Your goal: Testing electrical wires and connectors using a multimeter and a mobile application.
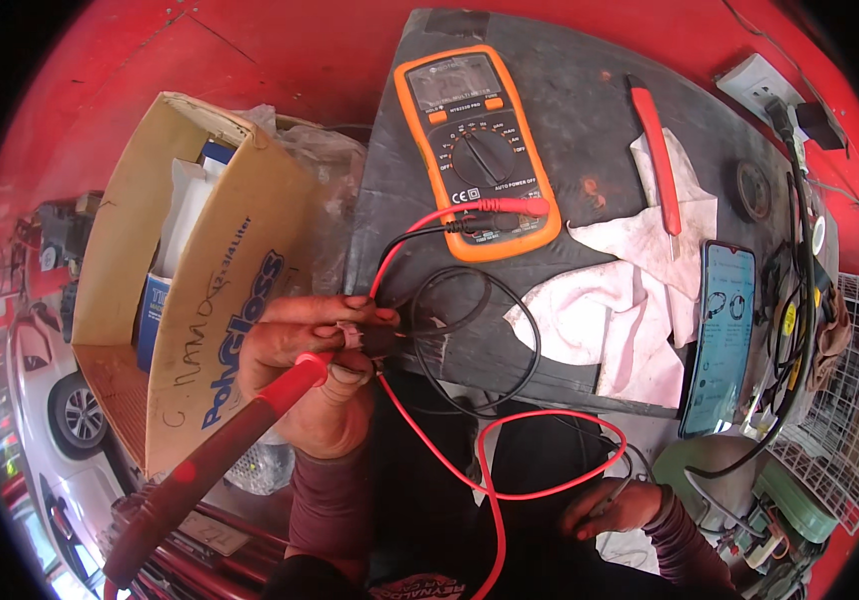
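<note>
Grasping a red test probe [218, 455] in the left hand [315, 365], with thumb and fingers closed round its tip end and the handle slanting down toward the lower left; also pinching a small dark piece [385, 345], too hidden to identify. Seen low at the right, in front of the dark shirt: the right hand [620, 505], with fingers curled; cannot tell whether empty or loaded. Above, on the dark tabletop [570, 110]: an orange-framed digital multimeter [485, 155], with red and black plugs at its lower end. Looping below it, a black lead [538, 345]; trailing across the shirt, a red lead [550, 495]. To the right, a red-handled cutter [657, 150] on stained pinkish rags [585, 315], just beside a smartphone [720, 340]. At left, an open cardboard box [280, 230].
</note>
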A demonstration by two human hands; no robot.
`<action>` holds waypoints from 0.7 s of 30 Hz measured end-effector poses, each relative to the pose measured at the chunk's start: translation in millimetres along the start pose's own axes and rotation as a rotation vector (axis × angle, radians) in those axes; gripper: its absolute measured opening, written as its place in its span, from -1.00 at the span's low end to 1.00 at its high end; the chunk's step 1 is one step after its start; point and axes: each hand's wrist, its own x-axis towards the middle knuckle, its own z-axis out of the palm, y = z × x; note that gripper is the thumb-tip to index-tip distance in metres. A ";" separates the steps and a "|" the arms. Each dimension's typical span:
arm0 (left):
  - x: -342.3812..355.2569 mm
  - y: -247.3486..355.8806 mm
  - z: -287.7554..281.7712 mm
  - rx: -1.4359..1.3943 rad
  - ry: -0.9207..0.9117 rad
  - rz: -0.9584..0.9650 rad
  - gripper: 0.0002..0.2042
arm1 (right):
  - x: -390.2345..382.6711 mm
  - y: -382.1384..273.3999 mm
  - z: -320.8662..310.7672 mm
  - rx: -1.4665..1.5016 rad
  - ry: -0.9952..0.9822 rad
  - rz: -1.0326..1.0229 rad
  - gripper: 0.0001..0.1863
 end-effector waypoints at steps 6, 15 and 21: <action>0.8 0.9 0.1 0.015 0.019 -0.001 -0.69 | 2.7 -8.7 -0.8 -0.011 -0.001 0.035 -0.67; 3.0 1.4 0.4 0.034 -0.002 0.001 -0.69 | 2.1 -8.7 -1.4 0.013 0.015 0.101 -0.66; 3.2 3.8 -0.4 0.012 -0.006 -0.005 -0.74 | 1.9 -17.5 -4.2 -0.009 -0.026 0.111 -0.70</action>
